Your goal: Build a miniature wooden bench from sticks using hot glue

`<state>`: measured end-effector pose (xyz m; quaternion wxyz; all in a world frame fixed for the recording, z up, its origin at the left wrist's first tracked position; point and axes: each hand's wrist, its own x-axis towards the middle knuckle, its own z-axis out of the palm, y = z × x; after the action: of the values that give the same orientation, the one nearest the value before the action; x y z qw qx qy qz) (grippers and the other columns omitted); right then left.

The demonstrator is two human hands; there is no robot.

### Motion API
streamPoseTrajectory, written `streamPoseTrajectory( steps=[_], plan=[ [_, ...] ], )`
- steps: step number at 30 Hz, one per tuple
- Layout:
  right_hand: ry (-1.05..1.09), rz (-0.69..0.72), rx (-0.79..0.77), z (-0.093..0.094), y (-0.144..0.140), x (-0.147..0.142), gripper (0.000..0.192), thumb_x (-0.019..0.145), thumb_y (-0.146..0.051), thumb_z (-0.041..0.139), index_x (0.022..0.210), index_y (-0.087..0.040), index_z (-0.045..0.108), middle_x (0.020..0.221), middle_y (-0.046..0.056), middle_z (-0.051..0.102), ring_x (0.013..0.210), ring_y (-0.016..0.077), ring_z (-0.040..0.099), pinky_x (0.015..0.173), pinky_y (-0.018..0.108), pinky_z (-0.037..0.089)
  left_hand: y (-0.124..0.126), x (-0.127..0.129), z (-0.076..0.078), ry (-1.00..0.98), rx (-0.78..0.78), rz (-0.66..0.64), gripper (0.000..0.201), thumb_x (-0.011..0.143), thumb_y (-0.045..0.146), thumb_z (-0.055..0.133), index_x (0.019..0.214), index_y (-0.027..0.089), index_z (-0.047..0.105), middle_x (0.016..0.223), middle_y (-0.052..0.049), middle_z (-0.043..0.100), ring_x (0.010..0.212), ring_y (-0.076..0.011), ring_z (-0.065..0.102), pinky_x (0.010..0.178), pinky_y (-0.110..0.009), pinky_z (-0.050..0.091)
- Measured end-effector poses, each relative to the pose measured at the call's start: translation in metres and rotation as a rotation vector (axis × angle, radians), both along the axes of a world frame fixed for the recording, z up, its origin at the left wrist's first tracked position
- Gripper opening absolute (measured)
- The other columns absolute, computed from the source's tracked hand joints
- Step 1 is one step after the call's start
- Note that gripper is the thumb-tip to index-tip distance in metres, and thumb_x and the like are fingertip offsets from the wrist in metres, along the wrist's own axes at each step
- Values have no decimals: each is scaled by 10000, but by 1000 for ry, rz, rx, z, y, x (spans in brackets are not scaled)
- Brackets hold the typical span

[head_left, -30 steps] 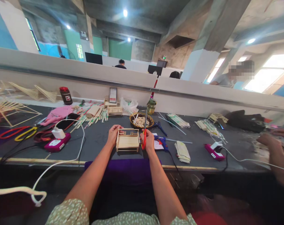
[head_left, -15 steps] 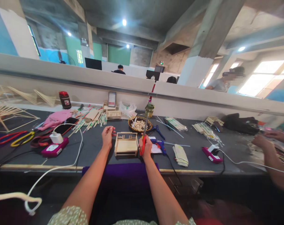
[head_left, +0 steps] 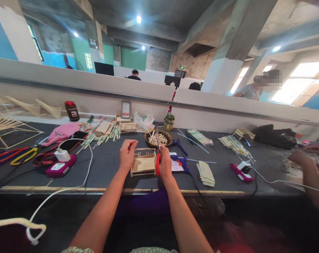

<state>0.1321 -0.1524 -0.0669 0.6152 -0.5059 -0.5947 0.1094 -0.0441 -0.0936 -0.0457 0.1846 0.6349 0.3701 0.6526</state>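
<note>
My right hand (head_left: 165, 163) is closed around a pair of scissors (head_left: 157, 164) with red handles, the blades pointing up and away over the basket's near side. Between my hands a small piece of furniture made of thin wooden sticks (head_left: 143, 164) stands on the dark table, with a slatted seat and a railed back. My left hand (head_left: 127, 154) is at its left edge, thumb and fingertips pinched together. Whatever those fingertips hold is too small to make out. Behind the stick model sits a round woven basket (head_left: 170, 141) of short cut sticks.
Right of my right hand lie a blue glue gun (head_left: 182, 162) and a folded cloth (head_left: 206, 174). A glass jar (head_left: 169, 122) stands behind the basket. At left are bundled sticks (head_left: 112, 131) and a magenta power strip (head_left: 61, 166) with a white cable. A co-worker's hands (head_left: 303, 161) work at far right.
My left hand has moved right, closer to the stick model, and now overlaps its left edge. The scissors have tilted, their tips swinging left. My right hand keeps hold of them.
</note>
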Motion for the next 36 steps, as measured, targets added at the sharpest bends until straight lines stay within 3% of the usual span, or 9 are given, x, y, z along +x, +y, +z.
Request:
streamPoseTrajectory(
  steps=[2, 4, 9, 14, 17, 19, 27, 36],
  plan=[
    [-234, -50, 37, 6, -7, -1, 543, 758, -112, 492, 1292, -210, 513, 1072, 94, 566, 976, 222, 544, 867, 360, 465, -6, 0, 7, -9, -8, -30, 158, 901, 303, 551, 896, 192, 663, 858, -27, 624, 787, -155, 566, 712, -270, 433],
    [-306, -63, 28, 11, -12, -3, 560, 743, -95, 494, 1292, -206, 498, 1068, 94, 557, 961, 218, 538, 867, 357, 464, -10, 0, 14, -11, -29, -73, 163, 896, 317, 561, 907, 197, 670, 857, -27, 622, 776, -154, 568, 677, -261, 428],
    [-311, -177, -94, 21, -11, -4, 405, 782, -186, 548, 1187, -213, 559, 997, 69, 591, 898, 203, 569, 805, 317, 471, -11, -2, 19, -5, -55, -68, 171, 884, 333, 576, 882, 196, 679, 836, -23, 630, 733, -145, 557, 643, -255, 417],
    [-337, -300, -404, 44, 22, 24, 407, 830, -357, 579, 1220, -245, 568, 1047, 55, 671, 929, 211, 630, 797, 306, 468, -2, -5, 6, -64, -93, -18, 188, 871, 351, 586, 898, 194, 686, 854, -27, 658, 730, -146, 563, 645, -259, 432],
    [-509, -311, -582, 58, 53, 43, 406, 844, -357, 568, 1232, -240, 567, 1108, 66, 686, 1003, 213, 635, 814, 278, 455, 2, -3, 3, -67, -127, -31, 200, 861, 360, 590, 903, 194, 693, 850, -32, 666, 734, -153, 575, 615, -255, 434],
    [-544, -308, -619, 61, 76, 50, 397, 822, -328, 596, 1203, -217, 585, 1132, 85, 685, 1043, 220, 627, 829, 270, 447, 4, -1, 4, -62, -152, -43, 209, 855, 367, 591, 902, 192, 694, 842, -37, 669, 734, -159, 584, 595, -252, 433],
    [-635, -363, -721, 39, 139, 54, 376, 832, -314, 594, 1176, -164, 569, 1169, 147, 657, 1102, 239, 606, 870, 314, 457, 7, 4, 8, 5, -183, -89, 192, 857, 341, 586, 896, 193, 703, 831, -37, 665, 753, -165, 600, 599, -255, 449],
    [-740, -360, -779, 24, 150, 63, 344, 801, -360, 655, 1090, -173, 644, 1116, 146, 680, 1060, 285, 628, 888, 389, 457, -2, 8, 7, 26, -211, -116, 191, 869, 326, 580, 897, 185, 706, 855, -43, 675, 752, -162, 601, 616, -258, 451]
  ],
)
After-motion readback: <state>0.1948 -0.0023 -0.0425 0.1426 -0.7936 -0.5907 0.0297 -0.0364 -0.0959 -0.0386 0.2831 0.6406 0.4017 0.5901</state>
